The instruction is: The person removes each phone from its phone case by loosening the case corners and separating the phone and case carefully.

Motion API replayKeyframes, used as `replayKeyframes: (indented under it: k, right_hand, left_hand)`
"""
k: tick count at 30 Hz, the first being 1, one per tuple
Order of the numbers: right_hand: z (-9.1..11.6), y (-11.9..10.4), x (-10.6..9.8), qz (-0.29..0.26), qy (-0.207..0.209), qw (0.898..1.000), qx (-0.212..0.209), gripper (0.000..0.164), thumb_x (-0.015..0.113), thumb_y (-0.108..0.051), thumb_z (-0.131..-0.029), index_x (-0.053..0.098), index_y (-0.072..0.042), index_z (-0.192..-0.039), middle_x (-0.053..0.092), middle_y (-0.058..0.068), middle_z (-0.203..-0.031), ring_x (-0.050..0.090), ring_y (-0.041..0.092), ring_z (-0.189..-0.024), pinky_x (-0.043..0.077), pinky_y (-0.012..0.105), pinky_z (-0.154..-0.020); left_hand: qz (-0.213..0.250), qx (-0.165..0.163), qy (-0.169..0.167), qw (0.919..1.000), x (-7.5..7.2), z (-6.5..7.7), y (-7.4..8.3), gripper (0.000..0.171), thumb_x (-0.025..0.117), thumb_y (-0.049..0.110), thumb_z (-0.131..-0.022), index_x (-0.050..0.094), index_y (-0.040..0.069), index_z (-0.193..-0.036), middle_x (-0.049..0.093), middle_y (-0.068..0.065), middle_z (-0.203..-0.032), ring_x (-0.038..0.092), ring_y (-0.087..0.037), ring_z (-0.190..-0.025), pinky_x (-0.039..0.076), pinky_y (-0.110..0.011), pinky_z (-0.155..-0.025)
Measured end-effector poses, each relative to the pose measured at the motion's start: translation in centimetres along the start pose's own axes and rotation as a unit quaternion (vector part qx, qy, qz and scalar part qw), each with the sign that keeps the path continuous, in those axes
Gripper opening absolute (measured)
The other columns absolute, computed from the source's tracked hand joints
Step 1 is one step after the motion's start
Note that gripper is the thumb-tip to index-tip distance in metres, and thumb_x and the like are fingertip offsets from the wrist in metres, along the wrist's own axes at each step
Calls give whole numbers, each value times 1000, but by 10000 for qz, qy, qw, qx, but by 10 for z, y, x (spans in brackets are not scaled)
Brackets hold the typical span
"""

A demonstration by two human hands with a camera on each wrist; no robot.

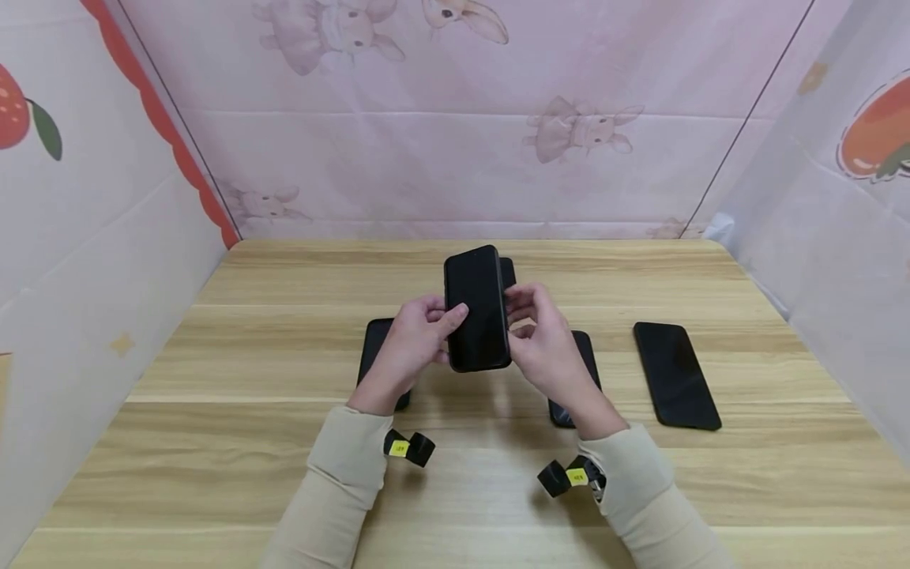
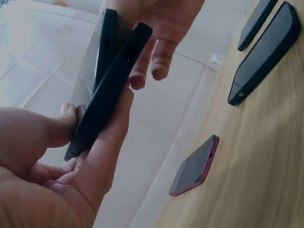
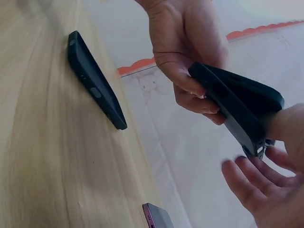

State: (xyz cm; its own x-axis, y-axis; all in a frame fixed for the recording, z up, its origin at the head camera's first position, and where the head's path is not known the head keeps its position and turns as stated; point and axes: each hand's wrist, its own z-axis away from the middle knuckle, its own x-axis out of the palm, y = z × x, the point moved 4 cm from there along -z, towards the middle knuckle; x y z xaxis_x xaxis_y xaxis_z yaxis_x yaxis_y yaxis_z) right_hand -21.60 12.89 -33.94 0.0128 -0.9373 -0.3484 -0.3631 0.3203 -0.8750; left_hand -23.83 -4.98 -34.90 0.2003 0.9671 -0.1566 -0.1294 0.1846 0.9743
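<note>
In the head view both hands hold a black phone (image 1: 475,308) up above the table, screen facing up. My left hand (image 1: 419,328) grips its left edge with the thumb on the screen. At its right edge my right hand (image 1: 543,340) pinches with thumb and bent index finger. The left wrist view shows two dark layers: a slim phone edge (image 2: 107,42) and a thicker black phone case (image 2: 111,85), spread like a V and meeting near the left fingers. In the right wrist view the right thumb lies at the layers' end, and the other right fingers spread below.
Behind the held phone lies a phone with a purple edge (image 2: 194,166). A black case (image 3: 95,80) with a raised rim lies left, partly under the left forearm. Another dark phone (image 1: 586,359) lies under the right wrist, and one (image 1: 678,375) farther right. Printed cloth walls surround the table.
</note>
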Motion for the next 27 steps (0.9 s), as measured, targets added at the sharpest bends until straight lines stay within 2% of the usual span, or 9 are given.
replayKeyframes:
  k: [3,5,9,11,13,17,19,22,27]
  right_hand:
    - [0,-3,0,550,299,9970,-449,29,68,9,-82,60,2,-109,56,13,-106,58,22,-91,54,29,-70]
    - [1,-4,0,961,369,9926,-638,21,69,9,-82,65,1,-101,56,12,-101,56,21,-85,52,31,-68]
    - [1,-4,-2,1440,153,9878,-576,15,66,4,-89,72,0,-102,60,9,-94,55,17,-77,49,27,-64]
    - [2,-4,-3,1189,-174,9925,-213,18,60,1,-94,71,1,-108,64,10,-93,59,19,-75,51,26,-65]
    - [2,-2,-3,647,-605,9956,310,23,53,-4,-100,67,1,-117,67,13,-101,64,21,-81,56,29,-71]
    - [3,2,-2,-344,-1214,9834,1302,36,51,-15,-103,54,2,-134,65,18,-122,68,25,-104,58,37,-88]
    - [3,4,-3,-503,-1270,9789,1521,41,55,-16,-101,50,2,-138,62,20,-128,66,27,-113,58,39,-91]
    - [2,8,-5,-520,-1199,9779,1630,45,59,-12,-99,48,4,-140,61,23,-131,64,30,-116,58,37,-89]
    - [1,17,-11,-614,-1076,9778,1687,44,59,-9,-98,49,3,-139,62,23,-129,65,25,-110,59,34,-86]
  left_hand:
    - [-45,16,12,10000,0,-1,-1,38,62,35,-98,60,6,-123,69,-12,-114,66,-18,-88,55,-28,-56]
    - [-72,18,28,10000,0,-1,-2,37,62,34,-98,60,6,-122,69,-13,-112,66,-19,-87,55,-28,-56]
    - [-198,-14,163,9997,-1,-2,-5,35,63,34,-98,60,6,-119,68,-12,-109,65,-19,-82,55,-29,-54]
    - [-294,-50,293,9991,-1,-3,-7,35,64,34,-97,60,6,-118,66,-11,-108,63,-18,-76,55,-31,-55]
    - [-417,-68,438,9981,-1,-4,-7,36,65,34,-96,59,6,-117,65,-11,-107,59,-18,-70,57,-35,-57]
    - [-634,-39,670,9957,0,-5,-8,36,68,35,-95,59,6,-115,64,-11,-107,56,-17,-64,59,-41,-60]
    - [-696,14,701,9951,1,-5,-8,36,68,35,-94,59,6,-114,64,-11,-107,56,-17,-65,59,-41,-59]
    - [-709,97,672,9952,3,-6,-8,36,67,36,-94,59,6,-112,65,-11,-105,58,-17,-64,60,-42,-61]
    - [-543,100,345,9979,6,-5,-10,42,64,36,-97,57,7,-126,65,-10,-116,66,-19,-66,60,-38,-64]
